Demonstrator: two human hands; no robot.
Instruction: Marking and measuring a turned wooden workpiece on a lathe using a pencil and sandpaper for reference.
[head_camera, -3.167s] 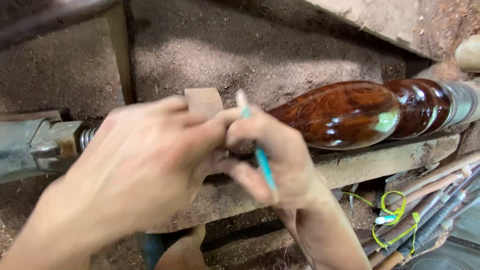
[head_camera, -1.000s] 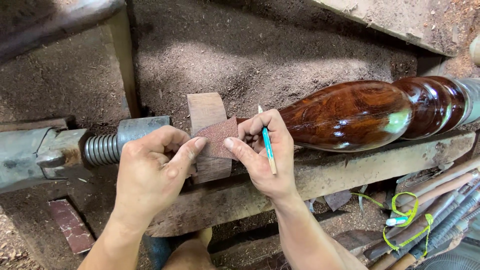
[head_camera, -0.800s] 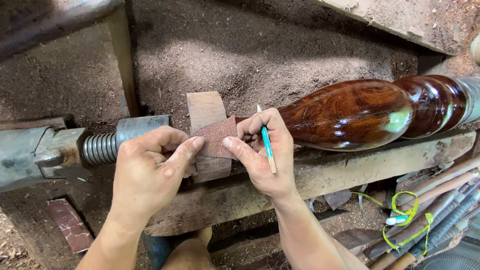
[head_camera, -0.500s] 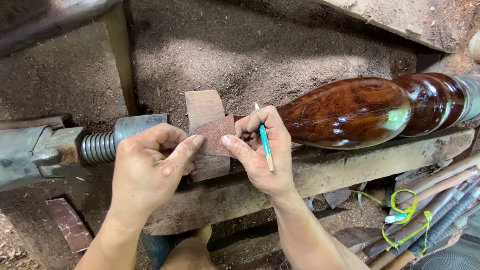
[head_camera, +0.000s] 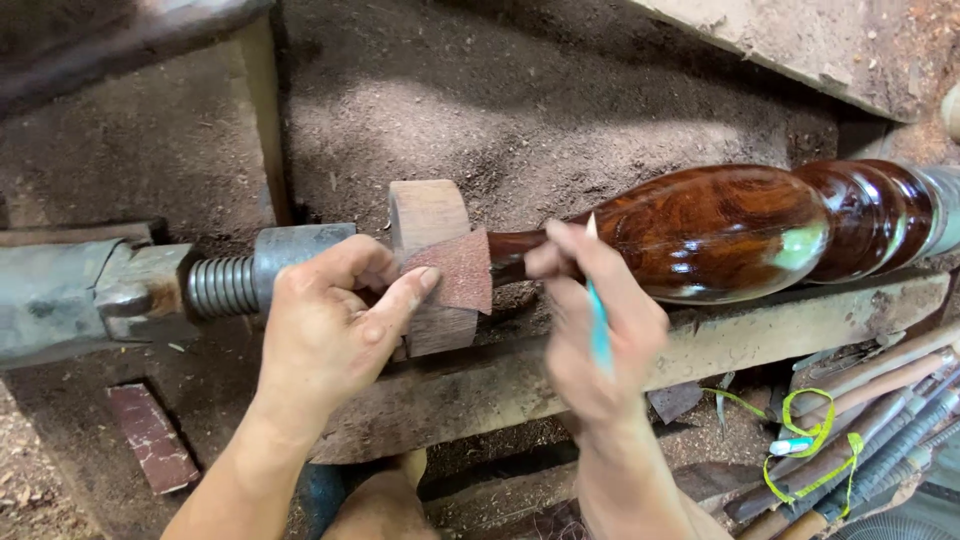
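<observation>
1. A moment ago both hands pinched the sandpaper (head_camera: 455, 270) together; now only the left hand (head_camera: 330, 335) does, thumb and forefinger pressed on its left corner, holding the reddish sheet against the pale end block (head_camera: 430, 262) of the turned piece.

2. The right hand (head_camera: 590, 335) has let go and drifted toward 3 o'clock of the sandpaper. It is blurred with motion, its fingers loosely curled, and a blue pencil (head_camera: 598, 335) is tucked between them, tip pointing up. It hovers over the narrow neck (head_camera: 520, 250) of the work; whether it touches the neck, I cannot tell.

3. I judge that the sanding grip has loosened to one hand, while the pencil hand is freeing itself near the neck.

4. The glossy dark spindle (head_camera: 720, 230) runs from the block toward 3 o'clock, swelling into a bulb and then beads at the far right. It rides between a threaded metal centre (head_camera: 225, 285) at 9 o'clock and the far end, out of view.

5. Below it lies a rough wooden rail (head_camera: 720, 340), which sits close under the bulb and crowds any approach from below.

6. At 4 o'clock a heap of long turning tools (head_camera: 880, 420) and a yellow-green cord (head_camera: 810, 440) lie tangled. Sawdust (head_camera: 520, 100) covers the ground at 12 o'clock.
</observation>
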